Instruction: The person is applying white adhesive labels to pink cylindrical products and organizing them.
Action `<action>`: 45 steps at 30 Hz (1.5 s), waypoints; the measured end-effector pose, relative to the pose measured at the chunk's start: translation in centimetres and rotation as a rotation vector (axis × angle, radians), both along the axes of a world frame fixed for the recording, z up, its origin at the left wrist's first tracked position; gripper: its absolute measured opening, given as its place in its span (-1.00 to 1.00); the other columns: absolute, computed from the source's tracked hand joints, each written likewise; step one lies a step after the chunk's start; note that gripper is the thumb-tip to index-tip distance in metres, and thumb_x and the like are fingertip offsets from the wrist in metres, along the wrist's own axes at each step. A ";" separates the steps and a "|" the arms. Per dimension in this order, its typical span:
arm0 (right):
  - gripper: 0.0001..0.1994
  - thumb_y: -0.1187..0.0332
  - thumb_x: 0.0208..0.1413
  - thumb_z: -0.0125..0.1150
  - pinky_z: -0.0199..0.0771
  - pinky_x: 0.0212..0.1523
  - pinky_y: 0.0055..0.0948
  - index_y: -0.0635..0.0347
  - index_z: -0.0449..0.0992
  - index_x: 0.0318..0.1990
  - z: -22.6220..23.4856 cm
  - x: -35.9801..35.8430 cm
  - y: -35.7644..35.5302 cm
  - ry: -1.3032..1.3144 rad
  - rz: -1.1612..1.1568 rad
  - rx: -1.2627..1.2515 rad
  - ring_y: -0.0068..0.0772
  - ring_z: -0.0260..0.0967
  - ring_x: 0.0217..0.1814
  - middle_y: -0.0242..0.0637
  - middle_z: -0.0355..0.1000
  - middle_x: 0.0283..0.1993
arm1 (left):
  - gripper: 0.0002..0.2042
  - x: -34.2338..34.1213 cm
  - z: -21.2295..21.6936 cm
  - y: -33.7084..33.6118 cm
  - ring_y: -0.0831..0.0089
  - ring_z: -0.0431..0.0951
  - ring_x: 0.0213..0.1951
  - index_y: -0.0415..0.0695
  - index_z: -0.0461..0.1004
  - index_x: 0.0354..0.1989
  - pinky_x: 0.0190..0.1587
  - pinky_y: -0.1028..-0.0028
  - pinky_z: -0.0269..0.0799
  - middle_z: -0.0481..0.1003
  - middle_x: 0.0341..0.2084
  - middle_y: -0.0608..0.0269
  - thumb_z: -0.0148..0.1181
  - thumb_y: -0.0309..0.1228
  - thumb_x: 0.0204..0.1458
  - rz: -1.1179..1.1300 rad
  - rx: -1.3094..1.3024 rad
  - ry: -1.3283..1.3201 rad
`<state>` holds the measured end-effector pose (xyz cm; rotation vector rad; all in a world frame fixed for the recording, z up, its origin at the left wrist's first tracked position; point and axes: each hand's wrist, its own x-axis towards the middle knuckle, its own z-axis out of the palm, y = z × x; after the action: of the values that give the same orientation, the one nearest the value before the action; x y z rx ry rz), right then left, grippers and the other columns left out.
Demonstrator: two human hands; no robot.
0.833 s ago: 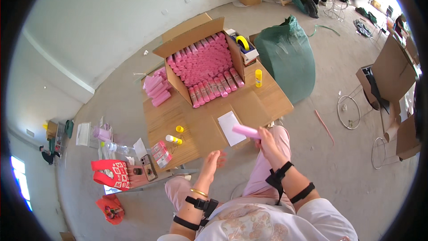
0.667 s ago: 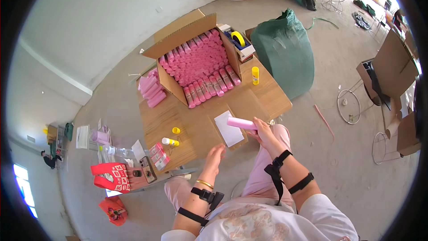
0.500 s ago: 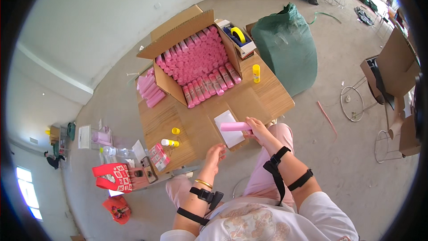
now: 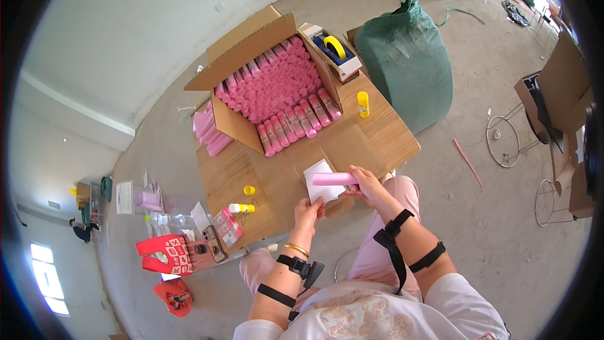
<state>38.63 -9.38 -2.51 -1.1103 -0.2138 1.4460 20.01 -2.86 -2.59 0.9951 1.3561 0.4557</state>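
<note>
A person's right hand (image 4: 365, 186) gripped a pale pink roll (image 4: 329, 179); the left hand (image 4: 307, 214) pinched white paper (image 4: 319, 167).
Right fingers wrapped the roll's end above the paper, by the counter's (image 4: 220, 179) near edge; left fingers looked nearly closed. This seemed a lifting step, needing a light pinch. An open carton (image 4: 235, 123) of pink rolls (image 4: 277, 91) stood toward the far edge, a green sack (image 4: 409, 69) past the right edge.

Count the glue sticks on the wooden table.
2: a yellow glue stick stands right of the open carton; a white-and-yellow one lies near a loose yellow cap. Any behind the carton would be hidden.
</note>
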 end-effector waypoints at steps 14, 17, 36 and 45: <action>-0.73 0.12 0.27 -0.18 0.49 -0.26 -0.47 0.06 0.25 -0.38 -0.4 -0.7 1.7 0.136 -0.184 0.065 -0.65 0.01 -0.68 -0.53 0.07 -0.66 | -0.78 -1.9 2.8 0.2 0.38 0.55 -0.27 -0.18 0.33 -0.13 -0.29 0.44 0.57 0.47 -0.24 0.17 0.01 -0.48 0.01 0.226 0.033 -0.483; -0.74 0.14 0.28 -0.18 0.39 -0.35 -0.55 0.07 0.25 -0.36 1.1 -1.8 1.5 0.020 -0.183 0.158 -0.64 0.06 -0.63 -0.51 0.10 -0.64 | -0.74 -2.9 4.8 -0.2 0.35 0.55 -0.20 -0.14 0.33 -0.08 -0.22 0.39 0.59 0.46 -0.21 0.20 -0.03 -0.48 0.01 0.245 0.088 -0.545; -0.87 0.49 0.16 -0.03 0.32 -0.21 -0.32 0.29 0.35 -0.16 15.2 -10.5 -5.5 -0.966 -0.066 0.613 -0.13 0.33 -0.27 -0.09 0.37 -0.32 | -0.45 -8.4 16.7 -7.6 0.29 0.44 0.02 -0.15 0.16 0.18 0.07 0.28 0.43 0.37 0.02 0.12 -0.13 -0.65 -0.10 -0.018 0.208 -0.844; -0.83 0.53 0.07 0.06 0.27 -0.25 -0.30 0.28 0.36 -0.16 17.2 -13.1 -6.8 -1.143 -0.049 0.773 -0.12 0.28 -0.28 -0.14 0.33 -0.33 | -0.64 -11.7 18.3 -8.8 0.30 0.49 -0.04 -0.17 0.28 0.06 -0.07 0.34 0.52 0.44 -0.07 0.15 0.10 -0.56 0.06 -0.100 0.330 -0.829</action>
<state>25.54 -16.15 14.67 -1.1238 -1.3966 0.4221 8.29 -11.65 15.68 0.9695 0.4911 0.9129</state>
